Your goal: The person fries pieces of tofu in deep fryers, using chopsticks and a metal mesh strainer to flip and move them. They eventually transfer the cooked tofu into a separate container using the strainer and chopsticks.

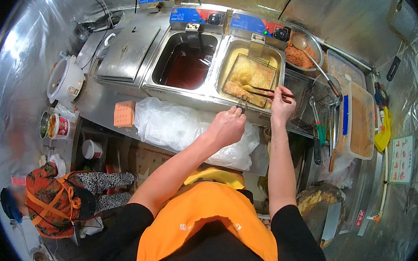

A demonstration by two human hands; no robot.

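Observation:
My left hand (229, 126) grips the dark handle (242, 105) of a wire fryer basket (273, 74) at the front rim of the right-hand fryer. Yellow, bubbling oil (232, 55) surrounds the basket. Pale golden battered pieces of food (237, 89) lie in the basket's front part. From the right, my right hand (284, 103) holds a pair of long dark chopsticks (263, 92). Their tips reach over the basket and touch or nearly touch the food; which one, I cannot tell.
Left of the basket is a fryer well of dark oil (186, 68), then a lidded fryer (130, 51). Clear plastic bags (172, 121) lie in front. At right are a bowl of reddish food (295, 57), a plastic tub (361, 118), tongs (315, 112) and a cleaver (331, 221). A co-worker (51, 200) is lower left.

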